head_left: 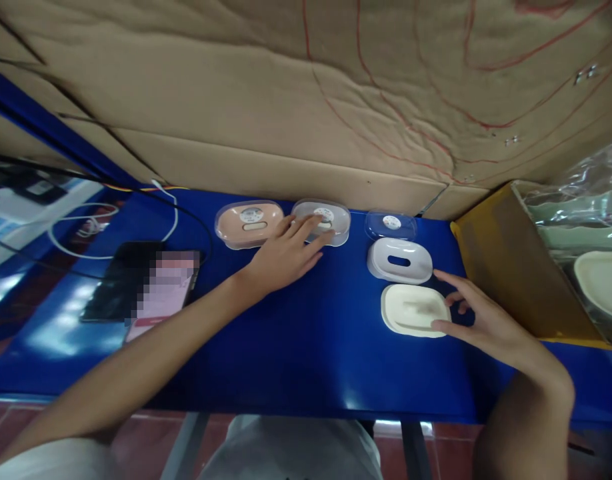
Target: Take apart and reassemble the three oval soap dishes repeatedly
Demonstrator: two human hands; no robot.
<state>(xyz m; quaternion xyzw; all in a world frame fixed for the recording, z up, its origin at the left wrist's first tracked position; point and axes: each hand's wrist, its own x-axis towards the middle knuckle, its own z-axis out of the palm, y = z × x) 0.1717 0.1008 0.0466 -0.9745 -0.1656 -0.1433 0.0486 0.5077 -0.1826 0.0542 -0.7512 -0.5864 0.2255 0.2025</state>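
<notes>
My left hand [291, 253] rests with fingers spread over a grey oval box with a clear lid [339, 229]. Beside it on the left sits a pink box with a clear lid [231, 225]. On the right, my right hand [469, 307] is open, thumb and fingers apart, at the edge of a cream oval tray [403, 320]. Just behind that tray lies a white oval cover [379, 261] with a slot in its top; my right index fingertip is close to its edge. A loose clear lid [373, 225] with a round label lies farther back.
A cardboard box [516, 267] at the right holds plastic-wrapped pieces and cream trays [606, 280]. At the left, a phone [171, 287] lies on a dark flat device [116, 280], with a white cable [173, 220] nearby. A cardboard wall [226, 100] closes off the blue table [306, 360] behind.
</notes>
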